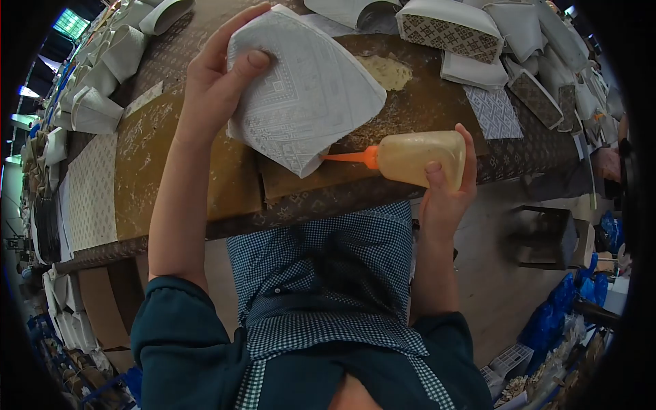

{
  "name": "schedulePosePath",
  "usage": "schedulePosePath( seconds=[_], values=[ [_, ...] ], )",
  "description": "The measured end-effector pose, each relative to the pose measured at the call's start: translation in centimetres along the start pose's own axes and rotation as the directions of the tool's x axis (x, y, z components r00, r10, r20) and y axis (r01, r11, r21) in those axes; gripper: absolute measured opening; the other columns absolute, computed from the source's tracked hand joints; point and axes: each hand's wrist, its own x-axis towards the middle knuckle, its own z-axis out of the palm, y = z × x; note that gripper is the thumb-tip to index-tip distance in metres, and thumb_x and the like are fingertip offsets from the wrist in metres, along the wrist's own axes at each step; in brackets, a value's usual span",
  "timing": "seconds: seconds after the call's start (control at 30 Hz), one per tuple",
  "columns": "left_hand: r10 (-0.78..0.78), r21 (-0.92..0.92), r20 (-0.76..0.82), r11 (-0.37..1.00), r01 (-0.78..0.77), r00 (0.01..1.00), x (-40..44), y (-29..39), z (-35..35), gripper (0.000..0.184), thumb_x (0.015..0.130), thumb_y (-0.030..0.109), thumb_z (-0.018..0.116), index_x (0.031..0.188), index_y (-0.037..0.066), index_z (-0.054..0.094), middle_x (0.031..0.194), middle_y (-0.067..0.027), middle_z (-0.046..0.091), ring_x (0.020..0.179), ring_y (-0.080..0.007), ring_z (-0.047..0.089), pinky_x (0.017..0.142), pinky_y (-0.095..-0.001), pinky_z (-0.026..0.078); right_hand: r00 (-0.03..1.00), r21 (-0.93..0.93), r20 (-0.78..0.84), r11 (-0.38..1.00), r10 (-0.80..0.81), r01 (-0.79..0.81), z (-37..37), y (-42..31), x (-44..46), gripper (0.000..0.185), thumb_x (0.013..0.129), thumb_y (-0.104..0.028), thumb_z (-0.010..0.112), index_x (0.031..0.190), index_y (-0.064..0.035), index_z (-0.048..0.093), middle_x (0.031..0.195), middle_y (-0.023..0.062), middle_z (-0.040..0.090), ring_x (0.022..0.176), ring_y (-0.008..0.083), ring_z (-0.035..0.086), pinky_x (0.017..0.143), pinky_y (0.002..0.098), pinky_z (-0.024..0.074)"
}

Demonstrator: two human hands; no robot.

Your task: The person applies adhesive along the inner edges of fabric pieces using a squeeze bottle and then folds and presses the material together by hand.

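Observation:
My left hand (229, 72) grips a white patterned piece (307, 89), thumb on its near face and fingers behind. The piece is sheet-like with a faint woven-look pattern and curls at its lower tip. In my right hand (447, 184) lies a squeeze glue bottle (417, 158), held sideways, thumb on its front and fingers round its base. Its body is translucent and yellowish, with an orange nozzle (348, 158) pointing left. The nozzle's tip is at the lower right edge of the white piece; whether it touches cannot be made out.
A brown work board (154, 178) with dried residue covers part of the table. White folded pieces stand along the left (99, 109) and pile up at the back right, some with a brown pattern (447, 34). A dark stool (543, 236) and blue bags (550, 311) are at the right. Another person's hand (606, 162) shows at the far right.

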Motion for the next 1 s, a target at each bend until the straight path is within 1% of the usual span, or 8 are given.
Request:
schedulePosePath(
  seconds=[0.23,0.33,0.43,0.53,0.63,0.73,0.83,1.0],
  values=[
    [0.020,0.027,-0.012,0.999,-0.020,1.000,-0.1,-0.1,0.1,0.062,0.089,0.038,0.068,0.137,0.004,0.051,0.129,-0.0071,0.059,0.118,-0.0150,0.054,0.101,-0.0300,0.041,0.999,-0.078,-0.036,0.997,-0.022,0.019,0.0,0.4,-0.4,0.065,0.081,-0.004,0.073,0.140,-0.0061,0.046,0.134,0.0081,0.051,0.114,0.0179,0.054,0.098,0.0314,0.0470],
    [0.024,0.050,-0.012,0.998,-0.024,1.000,-0.1,-0.2,0.0,0.061,0.089,0.038,0.068,0.137,0.004,0.051,0.129,-0.0071,0.059,0.118,-0.0147,0.054,0.101,-0.0298,0.041,0.997,0.014,-0.053,0.998,0.055,-0.054,0.1,-0.4,-0.9,0.064,0.082,-0.004,0.073,0.140,-0.0061,0.046,0.130,0.0078,0.052,0.114,0.0174,0.054,0.097,0.0313,0.0472],
    [0.025,0.020,-0.017,0.999,-0.025,1.000,-0.3,-0.3,0.3,0.060,0.089,0.037,0.067,0.137,0.004,0.052,0.130,-0.0070,0.058,0.118,-0.0146,0.054,0.101,-0.0296,0.041,0.994,0.067,-0.103,0.997,0.043,-0.036,0.5,0.0,-1.1,0.063,0.082,-0.005,0.072,0.140,-0.0059,0.046,0.127,0.0076,0.053,0.112,0.0166,0.054,0.096,0.0312,0.0471],
    [0.040,0.026,-0.018,0.999,-0.039,0.999,-0.3,-0.2,0.3,0.059,0.090,0.036,0.067,0.137,0.004,0.052,0.130,-0.0068,0.058,0.117,-0.0143,0.054,0.101,-0.0294,0.041,0.997,0.011,-0.066,0.999,0.045,-0.044,0.6,-0.1,-1.5,0.064,0.085,-0.007,0.070,0.142,0.0004,0.039,0.127,0.0111,0.051,0.114,0.0205,0.054,0.100,0.0341,0.0458],
    [0.048,0.051,-0.026,0.998,-0.047,0.998,-0.4,-0.2,0.2,0.058,0.090,0.035,0.068,0.137,0.004,0.052,0.129,-0.0065,0.058,0.117,-0.0139,0.054,0.101,-0.0292,0.040,0.992,0.112,-0.060,0.988,0.112,-0.105,0.4,-0.2,-2.0,0.064,0.083,-0.004,0.072,0.141,-0.0053,0.044,0.124,0.0064,0.054,0.110,0.0157,0.054,0.097,0.0303,0.0454],
    [0.036,0.030,-0.018,0.999,-0.035,0.999,-0.6,-0.1,0.3,0.058,0.090,0.034,0.068,0.137,0.004,0.051,0.128,-0.0061,0.058,0.116,-0.0137,0.054,0.101,-0.0293,0.040,0.988,0.179,-0.056,0.975,0.146,-0.134,0.5,-0.3,-2.4,0.064,0.083,-0.004,0.072,0.141,-0.0056,0.044,0.123,0.0063,0.054,0.109,0.0154,0.054,0.097,0.0296,0.0454],
    [0.006,0.076,0.023,0.997,-0.008,1.000,-0.5,0.1,0.4,0.061,0.088,0.031,0.070,0.139,0.005,0.049,0.128,-0.0061,0.058,0.116,-0.0137,0.054,0.101,-0.0300,0.040,0.981,0.155,-0.070,0.974,0.180,-0.168,0.6,0.1,-3.1,0.065,0.083,-0.004,0.072,0.141,-0.0062,0.044,0.122,0.0064,0.054,0.108,0.0150,0.054,0.097,0.0286,0.0453],
    [-0.031,0.160,0.193,0.987,0.000,0.981,1.2,3.2,0.4,0.072,0.080,0.019,0.071,0.143,0.004,0.042,0.132,-0.0090,0.055,0.119,-0.0159,0.052,0.102,-0.0325,0.039,0.957,0.315,-0.028,0.911,0.289,-0.266,0.3,0.1,-3.5,0.064,0.084,-0.009,0.072,0.140,-0.0037,0.043,0.124,0.0074,0.053,0.110,0.0167,0.055,0.098,0.0304,0.0462]
  ],
)
